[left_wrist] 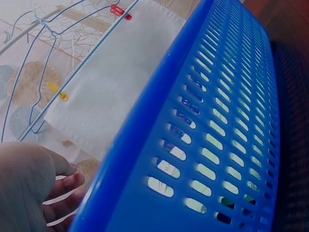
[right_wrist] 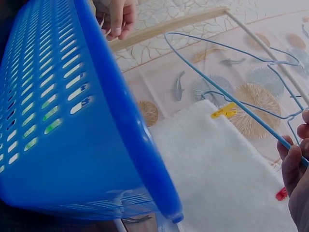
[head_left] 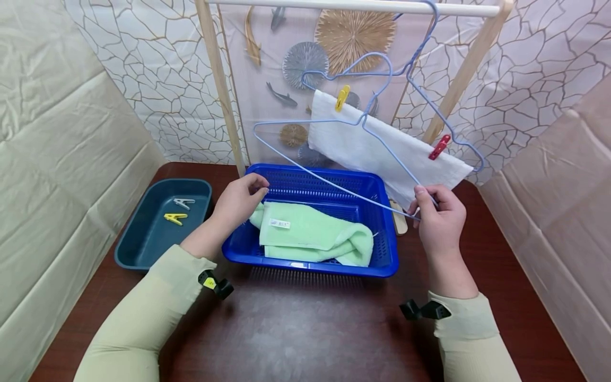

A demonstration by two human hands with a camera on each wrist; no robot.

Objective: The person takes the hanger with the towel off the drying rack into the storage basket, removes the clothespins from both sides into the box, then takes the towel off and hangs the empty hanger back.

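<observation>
My right hand [head_left: 441, 217] grips one corner of a blue wire hanger [head_left: 317, 178], holding it over the blue basket [head_left: 310, 270]. Nothing hangs from this hanger. Above the basket's left rim is my left hand [head_left: 241, 199], its fingers loosely bent and holding nothing. A folded light green towel [head_left: 305, 228] with a white label lies inside the basket. Behind, a second blue hanger [head_left: 431, 103] hangs from the rod and carries a white towel [head_left: 372, 138], fastened with a yellow clothespin [head_left: 342, 98] and a red clothespin [head_left: 439, 147].
To the left, a dark teal tray [head_left: 138, 249] contains a grey clothespin [head_left: 183, 202] and a yellow clothespin [head_left: 175, 218]. A wooden rack with a white rod [head_left: 353, 6] stands behind the basket. Beige panels [head_left: 57, 138] flank the dark brown table [head_left: 305, 329].
</observation>
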